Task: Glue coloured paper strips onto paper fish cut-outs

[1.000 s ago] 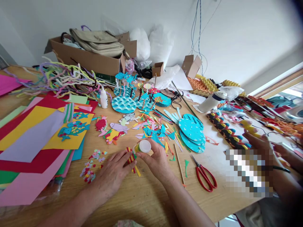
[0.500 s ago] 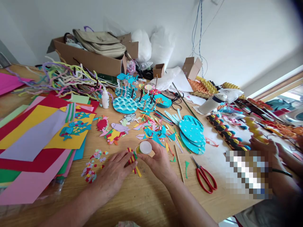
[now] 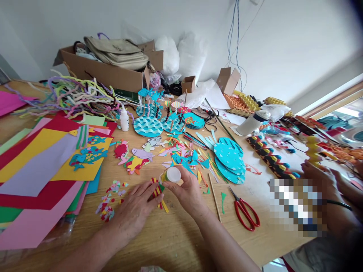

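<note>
My right hand (image 3: pixel 188 190) is closed round a small tube with a white round end (image 3: pixel 173 175), tilted over a striped paper piece. That red and yellow striped piece (image 3: pixel 165 206) lies on the wooden table. My left hand (image 3: pixel 138 202) rests on it with fingers spread, pressing it down and partly covering it. A bit of green shows between the tube and the stripes. Small paper dots (image 3: pixel 109 204) lie left of my left hand. Red-handled scissors (image 3: pixel 246 211) and a thin wooden stick (image 3: pixel 214 196) lie right of my right hand.
Coloured paper sheets (image 3: pixel 61 200) are stacked at the left. Paper scraps (image 3: pixel 184 153), paper fish (image 3: pixel 143 154) and blue discs (image 3: pixel 230 158) lie beyond my hands. A white glue bottle (image 3: pixel 124 120) stands farther back. At the right, another person's hands (image 3: pixel 320 181) hold a yellow wavy piece.
The view has shifted slightly. My hands stay nearly in place, with the tube a little more tilted. The other person's hands have raised the yellow piece slightly.
</note>
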Demonstrator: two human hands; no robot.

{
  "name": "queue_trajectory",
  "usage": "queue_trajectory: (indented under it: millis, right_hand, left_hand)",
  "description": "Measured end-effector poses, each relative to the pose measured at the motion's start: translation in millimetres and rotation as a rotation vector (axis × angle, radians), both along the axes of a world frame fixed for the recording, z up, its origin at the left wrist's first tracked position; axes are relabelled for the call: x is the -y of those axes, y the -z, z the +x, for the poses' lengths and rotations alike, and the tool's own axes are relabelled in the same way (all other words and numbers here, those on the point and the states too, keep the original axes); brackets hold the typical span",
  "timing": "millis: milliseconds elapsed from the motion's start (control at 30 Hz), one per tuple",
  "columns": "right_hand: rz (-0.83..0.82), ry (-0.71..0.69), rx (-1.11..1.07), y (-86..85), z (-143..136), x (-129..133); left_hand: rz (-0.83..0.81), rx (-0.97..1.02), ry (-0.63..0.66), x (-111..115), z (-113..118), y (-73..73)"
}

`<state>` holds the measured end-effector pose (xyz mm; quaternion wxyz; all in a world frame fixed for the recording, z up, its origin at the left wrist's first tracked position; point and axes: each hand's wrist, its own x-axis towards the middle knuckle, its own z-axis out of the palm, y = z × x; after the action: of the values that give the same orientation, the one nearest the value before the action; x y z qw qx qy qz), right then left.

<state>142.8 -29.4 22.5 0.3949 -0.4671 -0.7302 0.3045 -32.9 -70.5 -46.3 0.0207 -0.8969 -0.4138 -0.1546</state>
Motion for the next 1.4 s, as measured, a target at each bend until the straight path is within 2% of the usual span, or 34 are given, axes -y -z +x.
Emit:
queue_trajectory:
  millis: [167, 1067, 1400]
  right_hand:
    - [-0.027, 0.006, -0.057, 4.4, -1.2, -2.7]
    - [0.013, -0.033, -0.005, -4.6, 0.5, 0.1]
    - [0.026, -0.011, 0.037, 0.2, -5.3, -2.8]
  left_hand:
    - [0.009, 0.004, -0.004, 0.8, 0.0, 1.0]
    - [0.016, 0.02, -0.018, 2.1, 0.6, 1.3]
    - [-0.024, 0.056, -0.037, 3.8, 1.3, 0.3]
